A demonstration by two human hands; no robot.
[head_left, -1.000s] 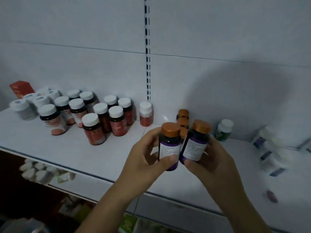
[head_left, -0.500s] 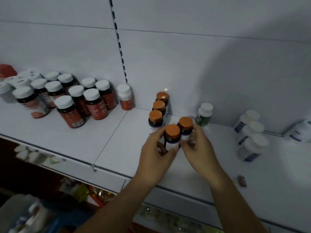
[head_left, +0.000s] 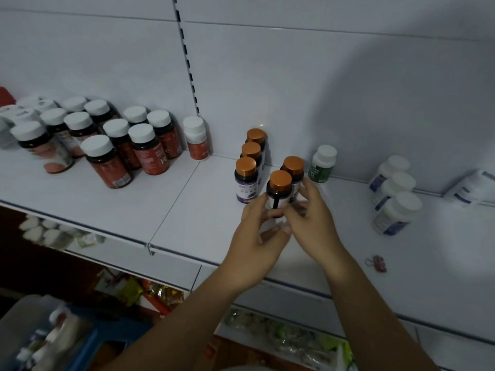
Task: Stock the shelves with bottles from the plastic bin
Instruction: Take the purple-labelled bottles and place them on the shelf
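front orange-capped bottle [head_left: 280, 190] stood on shelf [head_left: 187, 210], between both hands; left hand [head_left: 254, 236] curled round its left side, right hand [head_left: 313, 223] pinched its right side.

Forearms reach forward; left hand [head_left: 254, 236] and right hand [head_left: 312, 218] meet, fingers curled round one bottle [head_left: 279, 192]

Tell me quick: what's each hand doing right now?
Left hand: closed, fingers round the front orange-capped bottle.
Right hand: closed, fingers round the rear orange-capped bottle.
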